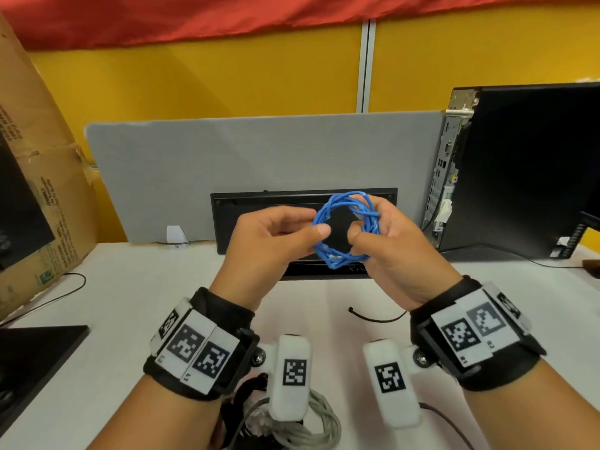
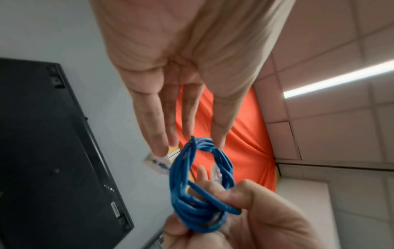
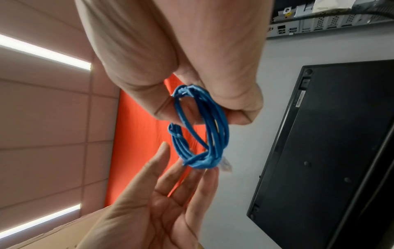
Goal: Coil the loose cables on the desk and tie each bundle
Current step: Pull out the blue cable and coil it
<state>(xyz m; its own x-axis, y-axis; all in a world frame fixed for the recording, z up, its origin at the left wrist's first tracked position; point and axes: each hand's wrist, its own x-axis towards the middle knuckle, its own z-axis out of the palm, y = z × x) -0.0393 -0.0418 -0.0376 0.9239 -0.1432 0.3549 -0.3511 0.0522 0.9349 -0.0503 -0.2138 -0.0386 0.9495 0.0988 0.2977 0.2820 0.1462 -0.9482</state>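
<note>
The hands are raised above the tabletop (image 1: 130, 319); the right hand (image 1: 389, 251) is curled round one side of a blue cable (image 1: 344, 228), thumb through the ring; the left hand (image 1: 269, 241) is held beside it with relaxed, nearly straight fingers, gripping nothing. The cable is wound into a small round coil of several loops, with clear plastic plugs seen among the strands; it is held in front of a black keyboard (image 1: 259, 203) propped against a grey divider (image 1: 227, 157). A cardboard box (image 1: 48, 190) stands at the left, its contents unseen; a grey cable bundle (image 1: 318, 427) lies near the wrists.
</note>
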